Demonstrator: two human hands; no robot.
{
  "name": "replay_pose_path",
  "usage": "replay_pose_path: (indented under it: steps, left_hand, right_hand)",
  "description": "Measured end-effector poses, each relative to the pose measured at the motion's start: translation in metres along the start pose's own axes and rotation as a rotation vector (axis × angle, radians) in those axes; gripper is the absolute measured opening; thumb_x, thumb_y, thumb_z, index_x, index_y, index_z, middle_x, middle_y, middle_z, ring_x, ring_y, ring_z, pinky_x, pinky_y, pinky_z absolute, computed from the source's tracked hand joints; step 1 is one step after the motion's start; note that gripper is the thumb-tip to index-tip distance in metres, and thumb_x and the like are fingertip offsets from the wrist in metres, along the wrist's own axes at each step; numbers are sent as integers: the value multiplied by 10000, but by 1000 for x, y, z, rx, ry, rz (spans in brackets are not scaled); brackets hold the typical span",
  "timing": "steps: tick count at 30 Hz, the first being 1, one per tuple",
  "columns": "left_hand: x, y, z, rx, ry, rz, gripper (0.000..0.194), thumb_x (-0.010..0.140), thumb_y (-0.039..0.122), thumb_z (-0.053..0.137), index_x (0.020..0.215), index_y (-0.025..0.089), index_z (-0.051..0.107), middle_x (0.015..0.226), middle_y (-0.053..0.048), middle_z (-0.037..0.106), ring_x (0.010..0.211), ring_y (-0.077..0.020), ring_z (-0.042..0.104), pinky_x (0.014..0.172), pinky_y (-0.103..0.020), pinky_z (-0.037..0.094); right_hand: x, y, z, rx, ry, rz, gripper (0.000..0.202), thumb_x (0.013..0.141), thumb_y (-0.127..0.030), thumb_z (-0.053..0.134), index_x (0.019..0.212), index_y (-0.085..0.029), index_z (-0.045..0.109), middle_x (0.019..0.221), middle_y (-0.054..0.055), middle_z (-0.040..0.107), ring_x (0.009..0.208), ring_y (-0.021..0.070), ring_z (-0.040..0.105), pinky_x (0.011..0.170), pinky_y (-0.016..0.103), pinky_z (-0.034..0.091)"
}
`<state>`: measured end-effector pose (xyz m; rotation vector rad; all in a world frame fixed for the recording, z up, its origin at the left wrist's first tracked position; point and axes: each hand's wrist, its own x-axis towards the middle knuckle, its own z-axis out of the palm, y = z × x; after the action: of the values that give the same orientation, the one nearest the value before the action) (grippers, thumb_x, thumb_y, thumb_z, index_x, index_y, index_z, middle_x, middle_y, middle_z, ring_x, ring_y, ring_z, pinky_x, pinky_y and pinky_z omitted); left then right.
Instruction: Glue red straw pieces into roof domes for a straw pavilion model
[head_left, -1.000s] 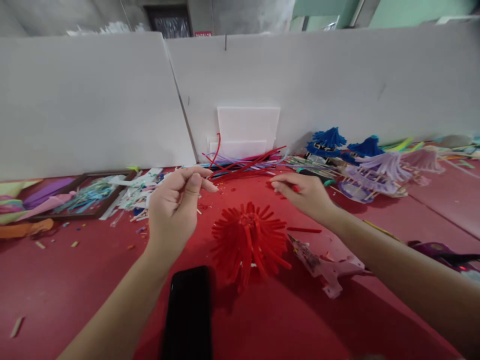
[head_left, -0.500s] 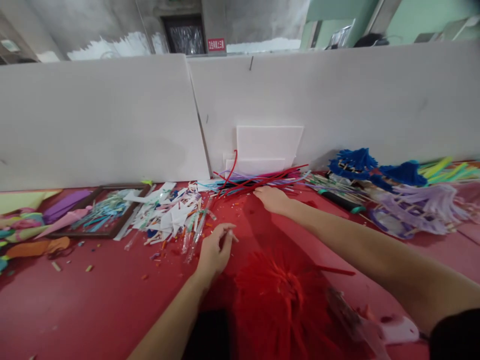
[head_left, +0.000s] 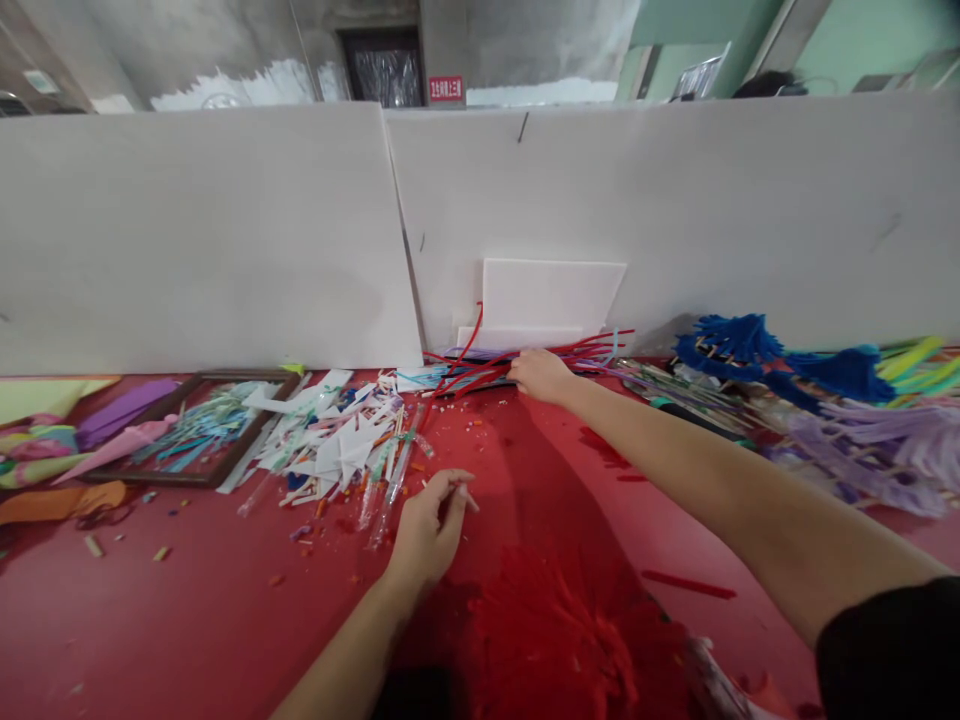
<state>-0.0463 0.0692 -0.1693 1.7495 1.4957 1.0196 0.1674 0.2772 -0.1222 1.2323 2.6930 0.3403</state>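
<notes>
At the base of the white board, my right hand [head_left: 541, 376] reaches into a bundle of red, blue and purple pipe cleaners [head_left: 469, 372]. Its fingers are curled down on the red stems, and the fingertips are partly hidden. My left hand [head_left: 429, 522] hovers lower over the red table, thumb and fingers pinched together. A short, thin pale stick [head_left: 471, 498] pokes out from between them. Close to me, between my forearms, lies a big fluffy red pompom of pipe cleaners [head_left: 570, 635]. One loose red pipe cleaner [head_left: 690, 584] rests to its right.
White paper scraps and sticks [head_left: 349, 445] lie left of centre, beside a brown frame [head_left: 217, 478] holding bluish stems. Blue tassels [head_left: 739, 340] and lilac tassels [head_left: 862, 455] are on the right. A white panel [head_left: 553, 295] leans against the tall board [head_left: 675, 200].
My right hand has shifted slightly within the pipe cleaners, and some red stems have moved. My left hand keeps its pinch. The view has tilted a little, lowering the red pompom in the picture.
</notes>
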Motion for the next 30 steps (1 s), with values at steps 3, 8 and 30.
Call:
replay_pose_path:
  steps: [3,8,30]
  left_hand:
    - [0,0,0,2,-1,-4,248,924,326,413,1023,188,594,740,-22,705,636,-155,623,595,-250,432]
    - [0,1,-1,2,-9,-6,245,918,325,423,1017,188,600,740,-23,705,624,-151,616,586,-246,429]
    - [2,2,0,45,-31,44,248,920,303,410,1010,187,610,733,-21,712,530,-142,557,534,-245,407]
  right_hand:
    - [4,5,-1,-20,-18,-17,324,929,-357,569,1199,-177,577,1230,88,596,1051,208,609,891,428,532]
    - [4,5,3,-10,-52,-16,334,925,-356,576,1201,-168,575,1232,94,594,1057,212,608,895,431,530]
    - [12,28,-23,195,-22,139,343,927,-361,574,1213,-172,565,1222,86,597,1037,208,615,873,427,540]
